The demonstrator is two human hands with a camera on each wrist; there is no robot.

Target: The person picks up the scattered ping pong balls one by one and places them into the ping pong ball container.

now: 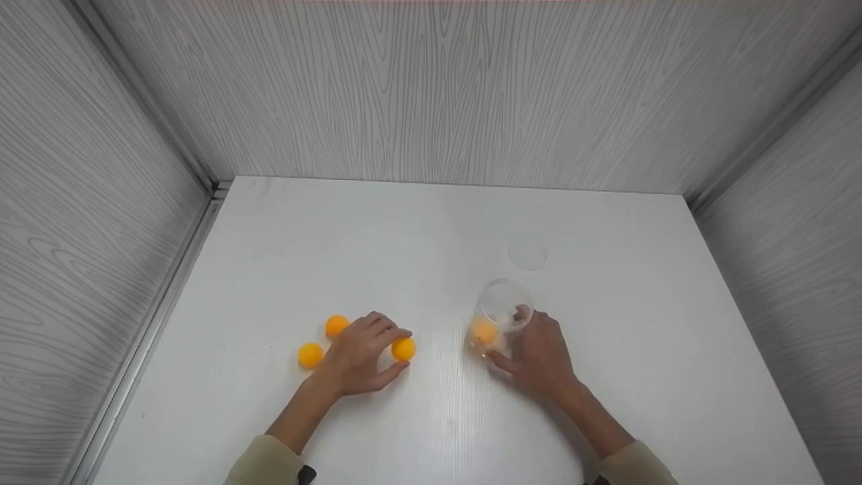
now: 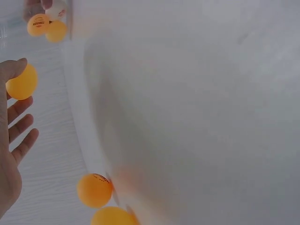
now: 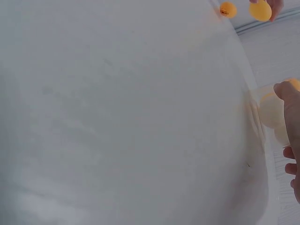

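Observation:
An orange ping-pong ball (image 1: 403, 349) is pinched between the thumb and fingertips of my left hand (image 1: 360, 357), held to the left of a clear plastic jar (image 1: 506, 304). My right hand (image 1: 542, 350) grips that jar from its right side, thumb in front and fingers behind. Inside the jar, low down, lie orange balls (image 2: 38, 24) and pale white ones (image 3: 272, 110). Two more orange balls, a nearer one (image 1: 310, 355) and a farther one (image 1: 337, 326), rest on the table left of my left hand, which partly covers the farther one.
A clear round lid (image 1: 527, 254) lies flat on the white table (image 1: 350, 236) behind the jar. Grey wood-grain panels stand at the back (image 1: 431, 94), on the left (image 1: 81, 236) and on the right (image 1: 801, 256).

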